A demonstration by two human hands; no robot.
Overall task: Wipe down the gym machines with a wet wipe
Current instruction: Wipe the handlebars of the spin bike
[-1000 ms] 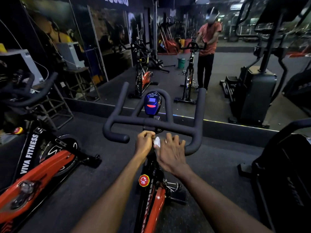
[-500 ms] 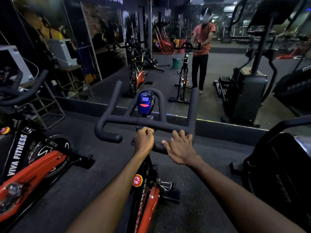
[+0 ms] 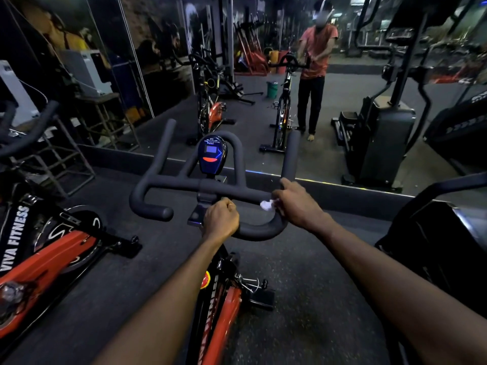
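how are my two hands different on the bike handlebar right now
The left hand is a closed fist gripping the handlebar near the centre stem, with no wipe showing; the right hand sits on the right bend, pressing a white wet wipe against the bar. Both rest on the same black handlebar.

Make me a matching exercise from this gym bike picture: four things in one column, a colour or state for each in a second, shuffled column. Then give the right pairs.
Things:
1. wet wipe
2. left hand
3. console
4. bike frame

Colour or state:
A. blue, with a lit screen
B. white, crumpled against the handlebar under the right hand
C. red and black
D. curled in a fist at the middle of the handlebar

Pairs: 1-B, 2-D, 3-A, 4-C
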